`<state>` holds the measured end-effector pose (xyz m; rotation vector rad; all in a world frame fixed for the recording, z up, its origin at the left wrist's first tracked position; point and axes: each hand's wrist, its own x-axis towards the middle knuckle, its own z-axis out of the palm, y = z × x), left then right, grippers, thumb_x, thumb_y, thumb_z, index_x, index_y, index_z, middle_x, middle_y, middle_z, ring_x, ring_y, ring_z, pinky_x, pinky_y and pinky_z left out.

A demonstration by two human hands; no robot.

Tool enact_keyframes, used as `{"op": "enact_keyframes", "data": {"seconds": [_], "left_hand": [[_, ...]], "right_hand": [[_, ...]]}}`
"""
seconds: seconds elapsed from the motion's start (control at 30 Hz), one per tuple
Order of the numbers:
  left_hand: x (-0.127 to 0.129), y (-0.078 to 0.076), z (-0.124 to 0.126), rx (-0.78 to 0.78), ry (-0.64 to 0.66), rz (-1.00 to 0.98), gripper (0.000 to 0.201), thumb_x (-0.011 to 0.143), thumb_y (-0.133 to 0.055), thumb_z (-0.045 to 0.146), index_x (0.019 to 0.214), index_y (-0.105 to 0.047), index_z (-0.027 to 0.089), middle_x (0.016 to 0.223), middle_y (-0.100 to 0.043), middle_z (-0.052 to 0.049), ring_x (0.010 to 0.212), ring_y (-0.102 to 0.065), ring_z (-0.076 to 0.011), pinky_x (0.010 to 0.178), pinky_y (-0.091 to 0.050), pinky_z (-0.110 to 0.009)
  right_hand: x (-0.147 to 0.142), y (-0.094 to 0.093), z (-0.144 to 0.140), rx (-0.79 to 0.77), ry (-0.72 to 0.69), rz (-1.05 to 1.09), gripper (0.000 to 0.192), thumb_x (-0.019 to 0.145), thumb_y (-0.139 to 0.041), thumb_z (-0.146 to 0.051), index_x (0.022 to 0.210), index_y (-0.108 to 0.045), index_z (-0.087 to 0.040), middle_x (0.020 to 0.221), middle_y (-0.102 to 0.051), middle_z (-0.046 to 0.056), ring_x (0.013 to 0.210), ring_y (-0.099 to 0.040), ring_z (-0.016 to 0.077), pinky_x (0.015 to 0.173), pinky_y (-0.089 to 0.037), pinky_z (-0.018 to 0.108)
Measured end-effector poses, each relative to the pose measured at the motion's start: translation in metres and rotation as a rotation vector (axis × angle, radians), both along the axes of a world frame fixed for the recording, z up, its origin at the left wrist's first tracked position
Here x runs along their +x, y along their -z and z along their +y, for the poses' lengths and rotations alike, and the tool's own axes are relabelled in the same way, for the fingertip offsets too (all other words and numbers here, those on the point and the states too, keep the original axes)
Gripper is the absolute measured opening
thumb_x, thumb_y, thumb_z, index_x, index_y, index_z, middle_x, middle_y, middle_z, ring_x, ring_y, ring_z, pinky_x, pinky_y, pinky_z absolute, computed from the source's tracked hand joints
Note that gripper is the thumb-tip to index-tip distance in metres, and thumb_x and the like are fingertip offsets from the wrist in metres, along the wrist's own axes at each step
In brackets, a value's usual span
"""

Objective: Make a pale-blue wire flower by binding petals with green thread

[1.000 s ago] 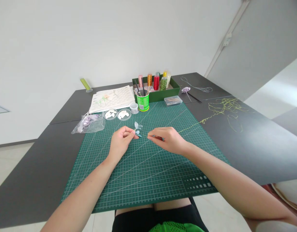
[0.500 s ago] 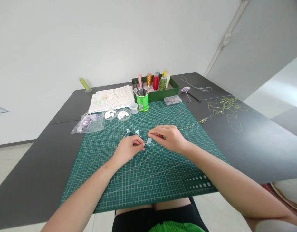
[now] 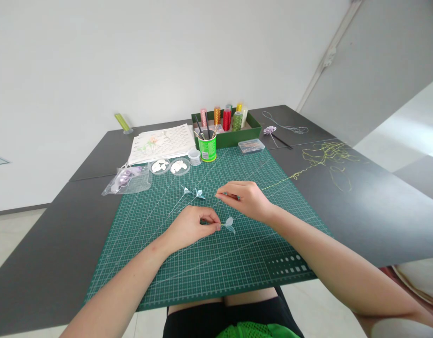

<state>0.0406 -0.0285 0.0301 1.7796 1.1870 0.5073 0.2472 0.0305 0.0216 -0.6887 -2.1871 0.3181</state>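
My left hand (image 3: 193,226) hovers over the middle of the green cutting mat (image 3: 209,263) and pinches a small pale-blue petal piece (image 3: 230,224) at its stem. Two more pale-blue petal pieces (image 3: 192,191) lie on the mat just beyond it. My right hand (image 3: 245,199) is a little further back and to the right, fingers pinched on a thin yellow-green thread (image 3: 283,180) that runs off to the right across the dark table (image 3: 43,253).
At the mat's far edge stand a green cup of tools (image 3: 208,145), two small dishes of white petals (image 3: 170,166), a clear bag (image 3: 127,180), a pattern sheet (image 3: 162,142), a green box of thread spools (image 3: 226,123) and a small clear case (image 3: 251,146). Tangled yellow-green thread (image 3: 331,157) lies at the right.
My left hand has drawn back toward me and to the right, carrying one petal piece away; two petal pieces now lie on the mat. My right hand has barely moved.
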Motion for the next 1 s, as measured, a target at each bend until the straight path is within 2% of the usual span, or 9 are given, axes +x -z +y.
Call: {"op": "enact_keyframes", "data": {"seconds": [0.27,0.5,0.73,1.0], "left_hand": [[-0.001,-0.002,0.0,0.073,0.023,0.019,0.009,0.086,-0.067,0.024,0.085,-0.075,0.023,0.09,-0.078,0.002,0.084,-0.071,-0.0168,0.078,-0.049,-0.027],[-0.003,-0.001,0.001,0.228,0.05,-0.028,0.005,0.085,-0.069,0.022,0.08,-0.072,0.021,0.093,-0.069,-0.001,0.085,-0.064,-0.0156,0.077,-0.048,-0.028],[-0.004,-0.004,0.0,0.339,-0.063,-0.164,0.009,0.081,-0.067,0.012,0.075,-0.066,0.019,0.101,-0.069,-0.003,0.087,-0.063,-0.0145,0.076,-0.05,-0.027],[-0.007,-0.006,0.0,0.342,-0.22,-0.268,0.011,0.085,-0.066,0.019,0.074,-0.065,0.019,0.092,-0.074,-0.005,0.08,-0.067,-0.0156,0.07,-0.052,-0.026]], "right_hand": [[0.001,0.007,0.009,-0.054,0.052,-0.056,0.019,0.097,-0.061,-0.026,0.086,-0.074,-0.016,0.066,-0.066,-0.001,0.055,-0.052,0.0086,0.056,-0.039,0.021],[0.001,0.01,0.015,-0.215,0.112,-0.174,0.014,0.092,-0.066,-0.025,0.084,-0.073,-0.017,0.057,-0.055,-0.004,0.052,-0.046,0.0079,0.055,-0.032,0.021],[-0.001,0.009,0.017,-0.349,0.127,-0.254,0.014,0.091,-0.067,-0.025,0.081,-0.073,-0.017,0.056,-0.052,-0.005,0.053,-0.045,0.0081,0.056,-0.029,0.022],[-0.003,0.003,0.014,-0.422,0.071,-0.297,0.017,0.091,-0.062,-0.021,0.076,-0.069,-0.018,0.059,-0.056,-0.004,0.055,-0.046,0.0084,0.058,-0.028,0.022]]}}
